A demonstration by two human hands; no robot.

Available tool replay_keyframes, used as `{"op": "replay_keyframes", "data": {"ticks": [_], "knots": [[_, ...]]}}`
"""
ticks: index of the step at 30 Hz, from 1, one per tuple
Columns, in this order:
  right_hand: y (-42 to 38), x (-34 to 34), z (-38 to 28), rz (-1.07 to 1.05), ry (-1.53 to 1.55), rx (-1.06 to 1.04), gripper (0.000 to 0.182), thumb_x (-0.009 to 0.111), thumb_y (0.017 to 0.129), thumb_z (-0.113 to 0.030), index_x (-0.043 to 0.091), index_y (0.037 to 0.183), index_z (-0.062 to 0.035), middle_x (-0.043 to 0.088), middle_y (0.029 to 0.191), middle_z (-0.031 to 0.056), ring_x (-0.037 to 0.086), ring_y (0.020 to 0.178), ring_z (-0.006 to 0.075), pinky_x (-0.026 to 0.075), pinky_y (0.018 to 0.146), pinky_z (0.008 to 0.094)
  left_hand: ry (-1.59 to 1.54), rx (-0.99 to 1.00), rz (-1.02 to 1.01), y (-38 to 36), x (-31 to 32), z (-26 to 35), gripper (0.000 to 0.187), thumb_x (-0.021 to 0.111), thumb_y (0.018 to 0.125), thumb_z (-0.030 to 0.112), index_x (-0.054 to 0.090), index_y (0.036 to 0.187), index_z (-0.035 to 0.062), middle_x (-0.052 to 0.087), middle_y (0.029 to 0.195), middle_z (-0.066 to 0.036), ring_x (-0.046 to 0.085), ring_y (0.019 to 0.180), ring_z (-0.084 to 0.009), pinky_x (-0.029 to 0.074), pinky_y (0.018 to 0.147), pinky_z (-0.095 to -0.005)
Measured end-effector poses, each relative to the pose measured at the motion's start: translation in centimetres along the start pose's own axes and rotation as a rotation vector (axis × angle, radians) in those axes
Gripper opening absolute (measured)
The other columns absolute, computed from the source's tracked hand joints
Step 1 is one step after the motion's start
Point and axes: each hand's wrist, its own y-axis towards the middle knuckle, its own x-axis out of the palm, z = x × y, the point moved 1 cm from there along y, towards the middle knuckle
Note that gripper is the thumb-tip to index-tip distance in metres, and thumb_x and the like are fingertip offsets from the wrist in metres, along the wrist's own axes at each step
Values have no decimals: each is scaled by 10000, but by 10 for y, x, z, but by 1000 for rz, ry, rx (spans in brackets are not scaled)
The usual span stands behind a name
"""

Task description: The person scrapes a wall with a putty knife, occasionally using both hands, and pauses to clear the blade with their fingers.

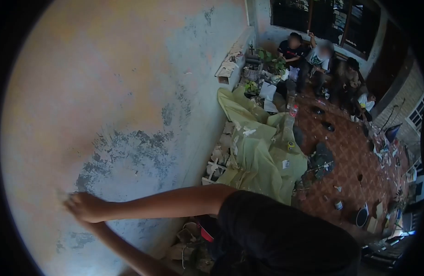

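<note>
My right hand (88,207) is closed close to the painted wall (129,83), at the end of a bare forearm below a black sleeve (285,230). A faint, blurred shape shows at its fingertips, too smeared to name. My left forearm (124,250) rises from the bottom edge to the same spot. There my left hand (76,215) is mostly hidden against the right one, so its fingers cannot be made out. Just above the hands, the wall has a rough grey patch (129,156) where the paint is worn off.
A pale green sheet (262,142) lies heaped along the wall's foot. Several people (320,60) sit beneath a window at the back. The red tiled floor (350,175) holds scattered debris, a black bucket (360,217) and a small can (338,205). Potted plants (251,87) stand near a ledge.
</note>
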Motion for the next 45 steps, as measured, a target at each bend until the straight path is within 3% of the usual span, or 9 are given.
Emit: {"op": "replay_keyframes", "data": {"ticks": [2,5,6,7,9,19,35,37,45], "knots": [[-73,-37,117,122,21,271,305,406,924,-264,562,1022,-21,545,1053,216,523,1012,306,409,880,417,-7,-415,-214,-93,40,-110,247,539,825,335,528,856,90,562,666,-59,499,438,-182,405,360,-319],[-163,6,329,1193,-515,885,280,466,875,-204,560,1012,21,562,987,222,552,923,321,424,837,413,-99,-1035,-411,-243,89,-241,267,533,832,356,535,877,93,566,678,-56,504,448,-184,411,367,-321],[-210,-41,356,734,-253,850,261,461,829,-214,589,869,9,598,849,151,585,815,287,447,672,383,-161,-1170,-391,-275,106,-264,274,531,835,363,537,884,94,567,682,-55,506,451,-185,412,369,-322],[-230,-48,354,978,-173,848,296,458,862,-241,595,896,19,608,868,155,606,783,260,450,588,366,-215,-1281,-330,-300,117,-275,281,529,837,370,539,890,94,569,686,-54,508,454,-185,414,371,-322],[-260,-65,321,852,268,1099,395,448,871,-272,548,1087,44,614,989,234,632,842,330,495,660,407,-267,-1384,-222,-319,122,-290,295,525,842,384,544,904,96,572,695,-52,512,461,-186,418,375,-324],[-275,-35,325,967,216,894,378,460,849,-278,587,898,75,611,718,182,614,562,267,452,447,377,-347,-1501,-211,-335,92,-306,410,480,872,496,568,1001,117,589,759,-37,544,520,-193,442,409,-334],[-344,-34,391,1024,326,1004,347,464,831,-266,609,897,43,620,758,182,627,584,260,463,442,355,-105,-1480,-265,-385,121,-273,415,460,889,499,545,900,93,504,576,-33,447,359,-151,335,302,-283],[-350,-36,397,1035,265,802,349,442,870,-271,567,974,37,625,781,201,638,622,284,469,451,372,-256,-1434,-322,-384,121,-275,374,461,899,453,554,1010,109,587,809,-44,557,573,-168,437,447,-298],[-264,-78,261,671,116,550,320,430,920,-267,478,1043,24,596,716,133,592,530,197,437,414,311,-358,-1052,-243,-278,153,-197,398,387,947,400,541,1076,57,591,853,-70,560,632,-158,459,499,-302]]}}
